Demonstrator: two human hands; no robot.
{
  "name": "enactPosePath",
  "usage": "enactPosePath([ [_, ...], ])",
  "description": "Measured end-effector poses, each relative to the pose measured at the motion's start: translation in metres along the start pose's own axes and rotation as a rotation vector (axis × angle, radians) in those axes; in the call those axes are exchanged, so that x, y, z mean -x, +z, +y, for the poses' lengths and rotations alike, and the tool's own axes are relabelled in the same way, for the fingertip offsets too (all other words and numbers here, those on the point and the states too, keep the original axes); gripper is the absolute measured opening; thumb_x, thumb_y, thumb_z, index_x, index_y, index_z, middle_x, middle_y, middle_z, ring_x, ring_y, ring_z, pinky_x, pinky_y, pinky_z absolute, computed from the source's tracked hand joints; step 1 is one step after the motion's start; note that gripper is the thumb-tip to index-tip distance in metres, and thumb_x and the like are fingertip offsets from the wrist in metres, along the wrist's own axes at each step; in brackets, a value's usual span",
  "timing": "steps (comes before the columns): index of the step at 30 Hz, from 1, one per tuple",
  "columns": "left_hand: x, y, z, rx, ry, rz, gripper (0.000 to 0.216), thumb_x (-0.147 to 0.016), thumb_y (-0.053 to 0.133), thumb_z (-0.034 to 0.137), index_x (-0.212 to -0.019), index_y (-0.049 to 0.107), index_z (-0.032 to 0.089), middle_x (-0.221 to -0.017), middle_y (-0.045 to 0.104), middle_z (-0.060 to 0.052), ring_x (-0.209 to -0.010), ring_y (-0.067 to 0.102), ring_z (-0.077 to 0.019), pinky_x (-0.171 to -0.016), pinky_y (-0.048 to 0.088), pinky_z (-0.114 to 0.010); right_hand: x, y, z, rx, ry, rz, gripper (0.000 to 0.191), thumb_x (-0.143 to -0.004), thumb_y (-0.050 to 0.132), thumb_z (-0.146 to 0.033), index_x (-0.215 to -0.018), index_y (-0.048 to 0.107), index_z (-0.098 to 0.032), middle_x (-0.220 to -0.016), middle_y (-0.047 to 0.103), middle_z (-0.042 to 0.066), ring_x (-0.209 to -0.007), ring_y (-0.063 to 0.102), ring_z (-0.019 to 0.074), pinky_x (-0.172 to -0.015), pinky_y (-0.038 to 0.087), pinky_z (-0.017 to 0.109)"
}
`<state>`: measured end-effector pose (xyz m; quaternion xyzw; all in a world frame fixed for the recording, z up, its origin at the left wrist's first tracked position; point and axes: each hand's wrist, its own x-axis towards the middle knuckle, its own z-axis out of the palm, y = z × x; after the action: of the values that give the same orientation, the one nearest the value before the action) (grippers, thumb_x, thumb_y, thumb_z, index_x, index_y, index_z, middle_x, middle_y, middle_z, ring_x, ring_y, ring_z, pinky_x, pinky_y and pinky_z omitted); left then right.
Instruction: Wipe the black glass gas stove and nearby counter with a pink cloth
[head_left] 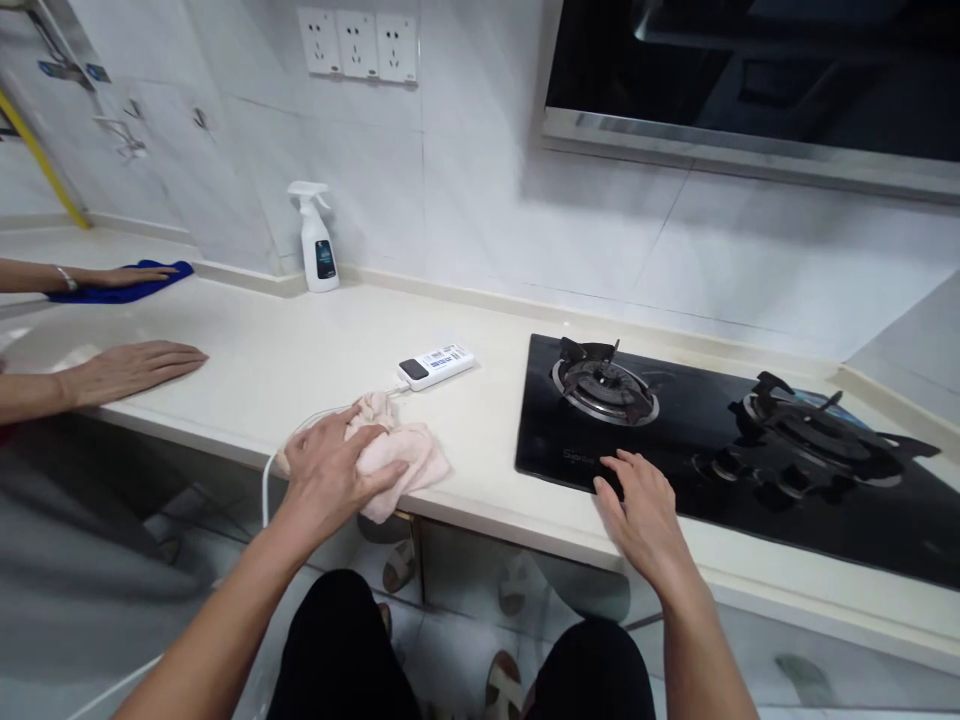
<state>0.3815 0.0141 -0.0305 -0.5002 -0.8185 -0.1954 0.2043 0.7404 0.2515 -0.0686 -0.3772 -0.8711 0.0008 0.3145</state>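
Note:
My left hand point(330, 462) is closed around a crumpled pale pink cloth point(424, 462) at the front edge of the cream countertop point(480, 420). Part of the cloth hangs over that edge. Just behind it lies a white power bank point(436, 367) with a dark end, and a white cable point(265, 490) runs from it past my left hand and down off the counter. My right hand point(641, 505) rests with its fingers spread on the front edge of the black gas hob point(544, 400), below the left burner point(606, 385). Nothing is held in it.
On the left, a co-worker's hand point(139, 372) lies flat on the counter, and the other presses a blue cloth point(124, 288). A white spray bottle point(319, 245) stands against the wall. The range hood point(750, 150) overhangs the hob, whose right burner point(821, 425) sits further right.

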Motion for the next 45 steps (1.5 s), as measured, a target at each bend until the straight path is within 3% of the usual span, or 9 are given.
enactPosePath([
  [8,0.016,0.007,0.104,0.187,0.235,-0.011,0.048,-0.083,0.075,0.054,-0.123,0.072,0.026,-0.143,0.059,-0.017,-0.130,0.052,-0.0430,-0.104,0.041,-0.064,0.000,-0.007,-0.007,-0.112,0.024,-0.028,0.053,-0.106,0.031,-0.058,-0.126,0.066,-0.022,-0.140,0.059,0.014,-0.140,0.044,0.0371,-0.115,0.034,0.065],
  [12,0.023,0.023,0.153,0.345,0.342,-0.047,0.046,-0.095,0.066,0.045,-0.135,0.061,0.022,-0.146,0.055,-0.013,-0.131,0.054,-0.0315,-0.110,0.047,-0.057,-0.002,-0.010,-0.005,-0.183,0.037,-0.032,0.057,-0.107,0.027,-0.060,-0.125,0.066,-0.023,-0.139,0.060,0.013,-0.138,0.047,0.0336,-0.117,0.033,0.062],
  [15,0.028,0.031,0.171,0.377,0.394,-0.041,0.041,-0.098,0.064,0.042,-0.134,0.060,0.022,-0.143,0.058,-0.013,-0.124,0.059,-0.0279,-0.105,0.053,-0.053,-0.003,-0.010,-0.003,-0.189,0.033,-0.038,0.059,-0.107,0.027,-0.061,-0.124,0.067,-0.023,-0.139,0.060,0.013,-0.138,0.047,0.0331,-0.117,0.033,0.061],
  [21,0.035,0.033,0.149,0.393,0.485,0.013,0.041,-0.098,0.064,0.042,-0.134,0.061,0.022,-0.145,0.056,-0.013,-0.127,0.058,-0.0282,-0.109,0.050,-0.054,-0.002,-0.008,-0.002,-0.153,0.039,-0.045,0.062,-0.106,0.026,-0.063,-0.121,0.070,-0.022,-0.137,0.061,0.014,-0.137,0.047,0.0348,-0.116,0.035,0.062],
  [26,0.044,0.025,0.071,0.274,0.563,0.124,0.042,-0.092,0.072,0.028,-0.133,0.062,0.035,-0.156,0.049,-0.012,-0.146,0.042,-0.0385,-0.118,0.026,-0.072,-0.001,-0.010,-0.004,-0.157,0.036,-0.075,0.060,-0.106,0.028,-0.062,-0.124,0.070,-0.023,-0.139,0.060,0.013,-0.141,0.044,0.0351,-0.117,0.034,0.063],
  [29,0.051,0.018,0.026,0.134,0.496,0.221,0.051,-0.087,0.077,0.025,-0.133,0.059,0.031,-0.158,0.043,-0.018,-0.151,0.033,-0.0448,-0.117,0.023,-0.074,-0.001,-0.011,-0.005,-0.170,0.045,-0.078,0.060,-0.106,0.028,-0.062,-0.124,0.069,-0.023,-0.140,0.059,0.013,-0.141,0.043,0.0352,-0.117,0.032,0.064],
  [32,0.056,0.012,0.004,0.061,0.409,0.229,0.051,-0.087,0.075,0.021,-0.134,0.055,0.029,-0.158,0.040,-0.019,-0.151,0.033,-0.0450,-0.117,0.027,-0.073,-0.001,-0.012,-0.007,-0.181,0.049,-0.070,0.060,-0.106,0.028,-0.062,-0.124,0.069,-0.024,-0.140,0.059,0.012,-0.141,0.043,0.0351,-0.118,0.031,0.064],
  [37,0.058,0.008,0.024,0.100,0.383,0.226,0.051,-0.085,0.070,0.013,-0.131,0.056,0.028,-0.146,0.048,-0.017,-0.138,0.045,-0.0417,-0.111,0.038,-0.067,-0.001,-0.013,-0.009,-0.204,0.051,-0.068,0.060,-0.106,0.027,-0.062,-0.124,0.069,-0.024,-0.139,0.060,0.012,-0.141,0.043,0.0349,-0.118,0.031,0.064],
  [45,0.049,0.008,0.116,0.437,0.565,0.165,0.057,-0.077,0.060,0.004,-0.127,0.059,0.031,-0.132,0.058,-0.010,-0.121,0.057,-0.0300,-0.103,0.046,-0.053,-0.001,-0.010,-0.008,-0.231,0.040,-0.041,0.056,-0.106,0.030,-0.062,-0.121,0.070,-0.026,-0.136,0.062,0.010,-0.140,0.045,0.0349,-0.118,0.031,0.063],
])
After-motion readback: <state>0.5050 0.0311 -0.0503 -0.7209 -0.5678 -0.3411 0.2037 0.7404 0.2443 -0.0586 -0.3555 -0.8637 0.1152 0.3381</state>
